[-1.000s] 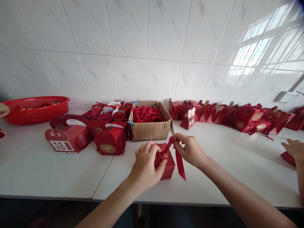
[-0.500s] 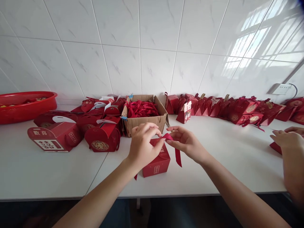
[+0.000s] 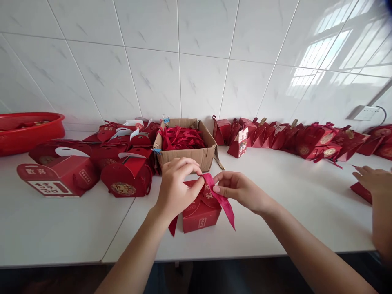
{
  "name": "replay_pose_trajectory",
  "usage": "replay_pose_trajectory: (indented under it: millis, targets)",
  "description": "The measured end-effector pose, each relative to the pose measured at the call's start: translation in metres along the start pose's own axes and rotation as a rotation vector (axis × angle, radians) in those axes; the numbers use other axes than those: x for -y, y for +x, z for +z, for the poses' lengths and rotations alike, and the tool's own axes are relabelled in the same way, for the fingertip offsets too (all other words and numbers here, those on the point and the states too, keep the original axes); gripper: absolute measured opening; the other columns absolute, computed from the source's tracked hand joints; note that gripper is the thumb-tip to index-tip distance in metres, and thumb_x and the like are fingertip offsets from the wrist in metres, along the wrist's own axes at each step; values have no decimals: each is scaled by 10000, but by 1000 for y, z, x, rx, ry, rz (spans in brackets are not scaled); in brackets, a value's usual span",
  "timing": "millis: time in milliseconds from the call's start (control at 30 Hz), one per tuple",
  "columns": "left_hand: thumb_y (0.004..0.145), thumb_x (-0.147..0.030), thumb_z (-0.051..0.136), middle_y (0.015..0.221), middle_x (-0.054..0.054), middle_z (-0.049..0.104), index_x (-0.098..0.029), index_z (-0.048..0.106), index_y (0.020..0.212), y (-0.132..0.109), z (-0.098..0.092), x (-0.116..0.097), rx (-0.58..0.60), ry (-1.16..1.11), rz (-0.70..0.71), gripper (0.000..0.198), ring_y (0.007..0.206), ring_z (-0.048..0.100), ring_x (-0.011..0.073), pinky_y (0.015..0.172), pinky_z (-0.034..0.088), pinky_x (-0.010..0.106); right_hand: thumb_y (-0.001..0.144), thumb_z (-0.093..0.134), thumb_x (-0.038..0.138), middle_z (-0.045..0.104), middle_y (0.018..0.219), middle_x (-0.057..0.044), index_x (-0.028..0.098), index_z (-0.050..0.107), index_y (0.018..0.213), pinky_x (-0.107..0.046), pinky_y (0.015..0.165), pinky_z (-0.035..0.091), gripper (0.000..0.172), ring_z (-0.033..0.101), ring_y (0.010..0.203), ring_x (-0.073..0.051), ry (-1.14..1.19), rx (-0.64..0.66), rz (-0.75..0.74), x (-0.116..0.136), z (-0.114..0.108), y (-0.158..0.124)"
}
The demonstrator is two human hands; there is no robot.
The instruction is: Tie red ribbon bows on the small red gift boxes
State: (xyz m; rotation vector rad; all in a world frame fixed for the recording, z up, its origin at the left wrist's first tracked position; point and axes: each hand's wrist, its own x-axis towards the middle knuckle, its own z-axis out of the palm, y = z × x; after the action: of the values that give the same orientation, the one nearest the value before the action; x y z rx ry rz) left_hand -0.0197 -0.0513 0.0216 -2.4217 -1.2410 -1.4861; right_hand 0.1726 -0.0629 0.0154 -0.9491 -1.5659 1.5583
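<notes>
A small red gift box with gold lettering stands on the white table before me. Over its top, my left hand pinches a red ribbon between thumb and fingertips. From the other side, my right hand grips the same ribbon with thumb and forefinger. One ribbon tail hangs down the box's right side, and another pokes out at the lower left beneath my left hand. Part of the box's top is covered by my fingers.
Behind the hands stands a cardboard box full of red ribbons, with blue binder clips. Red gift boxes cluster at left near a red basin. More gift boxes line the wall at right. Another person's hand is at the right edge.
The ribbon has been drawn upright over the box, and its right tail now spreads out flatter. My right hand has closed in on the ribbon. The view has shifted slightly.
</notes>
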Motion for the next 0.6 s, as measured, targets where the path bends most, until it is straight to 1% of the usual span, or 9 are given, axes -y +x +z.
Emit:
replay_pose_trajectory:
  millis: [100, 200, 300, 400, 500, 600]
  targets:
    - [770, -186, 602, 878, 10, 677, -204, 580, 706, -1, 0, 0, 1, 28, 3, 70, 890, 615, 196, 851, 405, 362, 787, 670, 415, 608, 728, 5, 159, 656, 931, -237, 597, 413, 294, 519, 629, -100, -77, 38, -25, -5, 3, 10]
    - [764, -179, 618, 870, 11, 675, -199, 583, 705, -1, 1, 1, -29, 41, 1, 71, 880, 613, 192, 840, 414, 359, 800, 654, 422, 598, 708, 0, 144, 684, 893, -240, 583, 400, 295, 498, 612, -98, -98, 64, -63, -11, 5, 20]
    - [734, -133, 627, 844, 10, 671, -193, 584, 708, -2, 1, 2, -88, 31, -34, 79, 854, 613, 191, 818, 431, 358, 774, 684, 416, 638, 746, -23, 142, 713, 897, -259, 608, 421, 302, 528, 636, -115, -54, 51, -63, -16, 7, 25]
    - [731, -122, 629, 821, 12, 665, -190, 590, 725, -6, 3, 4, -123, -42, -83, 79, 829, 612, 188, 802, 455, 355, 758, 699, 414, 653, 747, -33, 146, 730, 895, -266, 603, 424, 302, 535, 634, -122, -61, 22, -66, -18, 9, 26]
    - [748, -124, 620, 834, 13, 668, -192, 627, 760, -9, 7, 6, -89, -167, -128, 69, 838, 618, 178, 802, 477, 339, 743, 712, 408, 646, 716, -26, 148, 733, 849, -254, 570, 401, 282, 513, 605, -113, -119, -5, -71, -14, 10, 26]
    - [763, -135, 616, 870, 15, 681, -201, 672, 815, -13, 10, 9, -49, -265, -173, 101, 868, 625, 173, 818, 487, 325, 728, 730, 386, 638, 683, -9, 154, 725, 812, -244, 556, 382, 246, 486, 584, -102, -201, 11, -70, -8, 7, 27]
